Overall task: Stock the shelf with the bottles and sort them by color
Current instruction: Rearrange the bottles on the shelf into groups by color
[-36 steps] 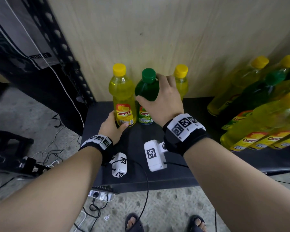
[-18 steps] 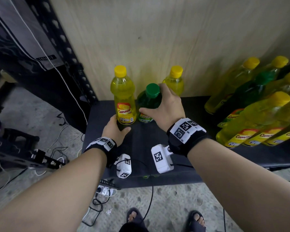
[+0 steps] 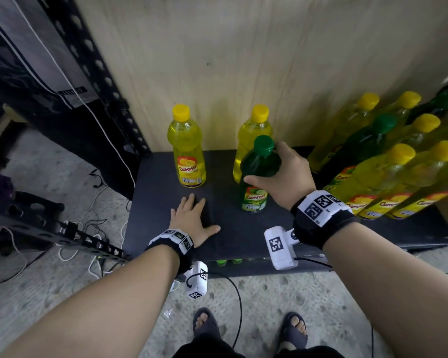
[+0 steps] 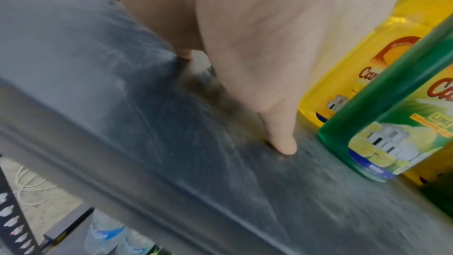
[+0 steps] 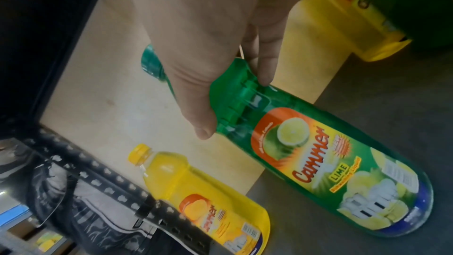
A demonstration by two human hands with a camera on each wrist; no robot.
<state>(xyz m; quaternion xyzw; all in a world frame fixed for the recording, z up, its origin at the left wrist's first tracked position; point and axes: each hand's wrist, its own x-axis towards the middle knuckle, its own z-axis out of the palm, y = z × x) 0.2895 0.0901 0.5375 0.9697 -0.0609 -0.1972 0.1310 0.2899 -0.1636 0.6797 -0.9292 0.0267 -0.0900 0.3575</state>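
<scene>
My right hand (image 3: 282, 174) grips the shoulder of a green bottle (image 3: 256, 177) with a green cap, standing near the middle of the dark shelf (image 3: 166, 233); in the right wrist view thumb and fingers wrap the green bottle (image 5: 318, 158). Two yellow bottles stand against the wooden back: one at the left (image 3: 188, 151), one behind the green bottle (image 3: 252, 135). My left hand (image 3: 194, 218) lies flat on the shelf in front of the left yellow bottle, fingers spread, holding nothing. The left wrist view shows its fingertips (image 4: 282, 143) pressing the shelf (image 4: 122, 104).
A cluster of several yellow and green bottles (image 3: 388, 161) fills the shelf's right side. A black perforated rack post (image 3: 101, 73) rises at the left. Cables (image 3: 83, 223) lie on the concrete floor. My sandalled feet (image 3: 207, 324) stand below the shelf's front edge.
My right hand has drawn the green bottle forward and to the right, away from the left yellow bottle. My left hand has let go of that yellow bottle and now lies flat on the shelf.
</scene>
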